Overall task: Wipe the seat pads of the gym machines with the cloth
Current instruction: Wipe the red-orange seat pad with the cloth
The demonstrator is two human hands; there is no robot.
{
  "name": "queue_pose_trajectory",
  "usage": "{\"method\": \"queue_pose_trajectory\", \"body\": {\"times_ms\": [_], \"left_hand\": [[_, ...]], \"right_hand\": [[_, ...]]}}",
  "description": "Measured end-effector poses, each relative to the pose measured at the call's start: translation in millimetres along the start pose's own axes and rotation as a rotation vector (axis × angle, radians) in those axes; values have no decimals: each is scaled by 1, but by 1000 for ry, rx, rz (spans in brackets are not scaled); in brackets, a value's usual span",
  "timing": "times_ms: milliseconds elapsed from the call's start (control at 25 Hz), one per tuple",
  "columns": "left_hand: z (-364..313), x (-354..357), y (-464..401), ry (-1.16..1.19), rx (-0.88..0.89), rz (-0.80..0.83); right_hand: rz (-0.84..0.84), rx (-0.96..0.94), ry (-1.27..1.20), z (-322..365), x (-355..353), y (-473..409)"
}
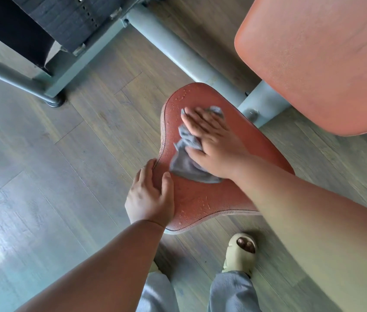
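Cloth (pixel 185 164) first: a small grey microfibre rag, limp and light, lies bunched on the red-brown seat pad (pixel 211 199) of a gym machine. It will fold, drag and roll under the palm rather than keep any shape. The right hand (pixel 214 143) lies flat on top of it with fingers straight and spread, pressing it to the pad. Nothing is curled around the fabric, so only downward pressure keeps it moving with the hand. Loose corners stick out past the fingertips and trail toward the wrist.

The left hand (pixel 149 199) rests on the pad's near left edge, thumb on the top surface and fingers over the rim. It looks like a steadying hold more than a clamp.

The pad is vinyl-covered and looks firm, with stitched piping around its rim. Droplets bead on the far end and again near the front edge, so the surface is likely slick where wet. Judging by this, a flat hand may slide over the rag instead of carrying it. Gathering the rag into a thicker wad, or pinching one edge under the thumb, would probably give better control.

A larger back pad (pixel 317 64) of the same colour stands to the right, above the grey steel frame tube (pixel 178 48). Wood-effect flooring (pixel 43 154) lies below.
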State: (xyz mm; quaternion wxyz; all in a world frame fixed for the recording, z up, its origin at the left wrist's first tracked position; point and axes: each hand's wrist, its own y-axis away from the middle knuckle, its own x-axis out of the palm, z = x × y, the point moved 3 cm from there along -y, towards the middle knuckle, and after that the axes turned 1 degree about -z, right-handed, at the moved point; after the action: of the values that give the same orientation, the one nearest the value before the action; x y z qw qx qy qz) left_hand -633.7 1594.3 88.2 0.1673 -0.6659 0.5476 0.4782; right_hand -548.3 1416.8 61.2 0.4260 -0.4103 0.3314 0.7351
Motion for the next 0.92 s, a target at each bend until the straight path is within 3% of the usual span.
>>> {"method": "queue_pose_trajectory", "body": {"times_ms": [80,240,320,360,520,600,760,800,920], "left_hand": [[1,0,0,4,-6,7],[1,0,0,5,-1,7],[1,0,-1,9,2,12],[1,1,-1,6,3,17],[2,1,-2,-1,4,18],[2,0,-1,5,8,14],[1,0,-1,-1,15,20],[1,0,-1,1,14,23],[0,0,-1,-3,6,14]], "right_hand": [[6,-58,34,-25,-9,17],[12,472,-92,-47,-15,-44],[-12,565,-37,-21,-13,-77],[-19,487,1,-7,-10,-82],[75,-116,22,-3,-9,-37],[45,-93,21,-27,-13,-34],[3,461,40,-8,-6,-85],[-7,439,62,8,-4,-92],[89,-23,49,20,-1,-66]]}}
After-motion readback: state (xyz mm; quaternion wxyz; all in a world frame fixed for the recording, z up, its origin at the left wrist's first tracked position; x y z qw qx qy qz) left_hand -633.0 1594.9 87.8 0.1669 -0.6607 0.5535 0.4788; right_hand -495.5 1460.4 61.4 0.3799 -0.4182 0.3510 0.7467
